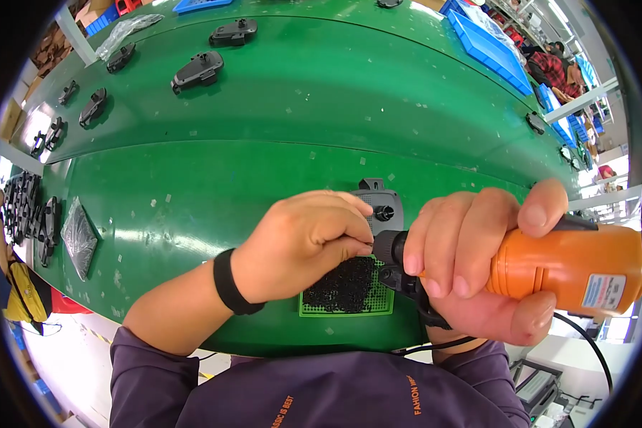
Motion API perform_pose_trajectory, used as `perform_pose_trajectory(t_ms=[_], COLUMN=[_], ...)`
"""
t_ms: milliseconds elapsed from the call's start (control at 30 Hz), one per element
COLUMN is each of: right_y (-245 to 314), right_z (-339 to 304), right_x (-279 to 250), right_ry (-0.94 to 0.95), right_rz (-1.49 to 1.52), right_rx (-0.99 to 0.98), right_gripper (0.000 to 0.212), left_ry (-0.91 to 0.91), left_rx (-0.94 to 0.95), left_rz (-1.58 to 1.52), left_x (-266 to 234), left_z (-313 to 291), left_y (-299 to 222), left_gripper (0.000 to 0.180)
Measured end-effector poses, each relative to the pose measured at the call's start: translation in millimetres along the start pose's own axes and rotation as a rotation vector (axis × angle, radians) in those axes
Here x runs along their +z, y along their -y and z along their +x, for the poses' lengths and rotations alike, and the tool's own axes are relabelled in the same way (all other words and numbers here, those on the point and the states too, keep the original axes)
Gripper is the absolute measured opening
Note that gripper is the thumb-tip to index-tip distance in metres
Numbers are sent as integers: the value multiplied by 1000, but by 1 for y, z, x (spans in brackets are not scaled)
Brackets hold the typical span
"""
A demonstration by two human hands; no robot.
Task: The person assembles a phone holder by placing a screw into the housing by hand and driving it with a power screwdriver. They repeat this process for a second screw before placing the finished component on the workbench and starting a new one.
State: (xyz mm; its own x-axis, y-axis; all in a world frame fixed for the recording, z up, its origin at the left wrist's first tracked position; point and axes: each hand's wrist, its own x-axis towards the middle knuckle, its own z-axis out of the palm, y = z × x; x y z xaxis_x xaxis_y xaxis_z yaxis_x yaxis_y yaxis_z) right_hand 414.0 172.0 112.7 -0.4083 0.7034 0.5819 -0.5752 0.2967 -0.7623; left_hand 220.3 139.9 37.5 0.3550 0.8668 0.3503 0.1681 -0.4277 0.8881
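Note:
My right hand [471, 250] is wrapped round an orange electric screwdriver [567, 267], whose black nose points left toward my other hand. Just off that nose, my left hand [314, 242] is closed in a pinch, thumb against fingers; whatever sits between the fingertips is too small to make out. Beyond the fingertips lies a grey plastic housing [389, 202] with a round black knob, partly covered by my left hand. Below my left hand, a green tray [385, 303] holds a heap of small black parts [339, 289], perhaps screws.
Several dark grey housings [198, 70] lie at the far left of the green table [214, 171]. A plastic bag [79, 239] and a stack of black parts [25, 207] sit at the left edge. Blue trays [488, 50] stand far right, near a person in a checked shirt [553, 71]. A black cable [592, 342] trails from the screwdriver.

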Motion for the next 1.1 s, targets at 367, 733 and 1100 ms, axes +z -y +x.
perform_pose_trajectory(t_ms=[367, 733, 1100], right_y=[-23, -36, -38], right_z=[-2, 3, -9], right_x=[7, 9, 19], right_ry=[-171, -174, -158], right_rz=[-86, -128, -106], right_rx=[233, 250, 218], right_gripper=[54, 54, 51], left_ry=[17, 93, 90], left_rx=[-163, -281, -256], left_rz=[315, 278, 268], left_x=[8, 3, 7], left_z=[-6, 1, -9], left_y=[11, 5, 9], left_gripper=[67, 61, 66])
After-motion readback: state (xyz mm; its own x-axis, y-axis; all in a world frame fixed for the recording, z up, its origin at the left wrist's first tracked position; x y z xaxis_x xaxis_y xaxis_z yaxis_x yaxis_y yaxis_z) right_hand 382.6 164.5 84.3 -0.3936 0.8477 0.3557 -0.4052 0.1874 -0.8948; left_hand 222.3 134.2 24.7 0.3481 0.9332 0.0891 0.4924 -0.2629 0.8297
